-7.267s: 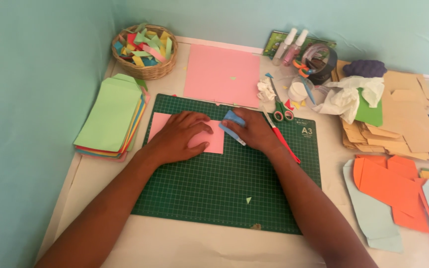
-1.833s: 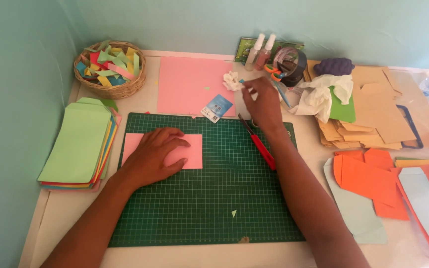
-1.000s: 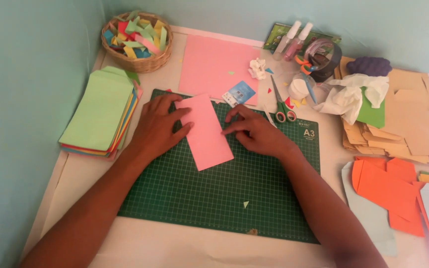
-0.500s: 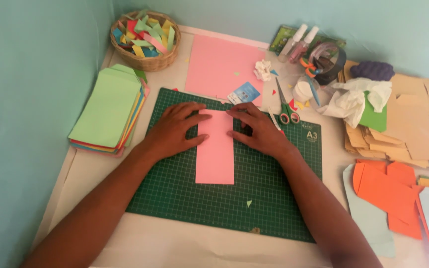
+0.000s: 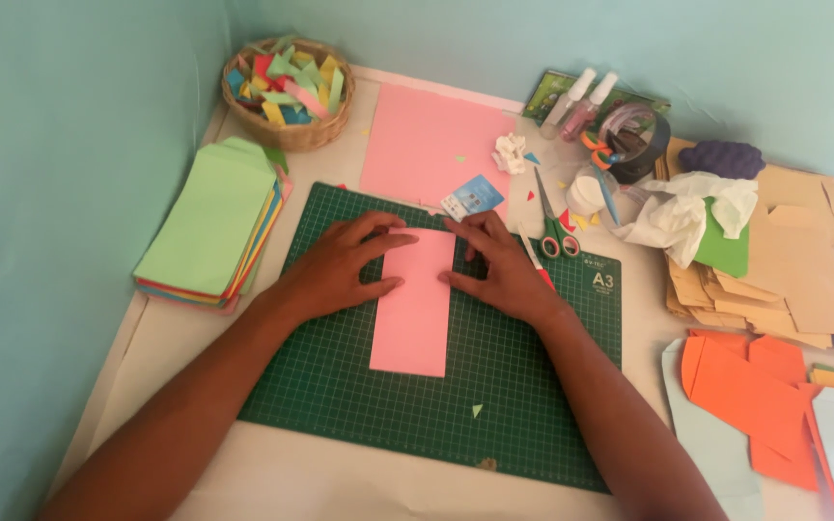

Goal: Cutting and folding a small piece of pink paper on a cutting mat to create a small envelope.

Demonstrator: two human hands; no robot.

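Pink paper strip [image 5: 411,307] lies upright on the green cutting mat [image 5: 494,386], pinned flat by left hand [image 5: 340,265] and right hand [image 5: 504,265], grip released, seemingly mid-crease; next needs steady pressing.

White table [image 5: 291,478] set in corner of teal walls. Centre: green cutting mat [image 5: 533,405]. Far left: wicker basket [image 5: 287,135] of coloured paper strips. Left: stack of coloured envelopes [image 5: 209,227], green on top. Far centre: large pink sheet [image 5: 427,140]. Far right: scissors [image 5: 554,227], two spray bottles [image 5: 576,101], tape roll [image 5: 644,145], crumpled white paper [image 5: 682,207]. Right: brown envelopes [image 5: 793,270]. Near right: orange paper pieces [image 5: 745,396], pale blue sheet [image 5: 716,453].
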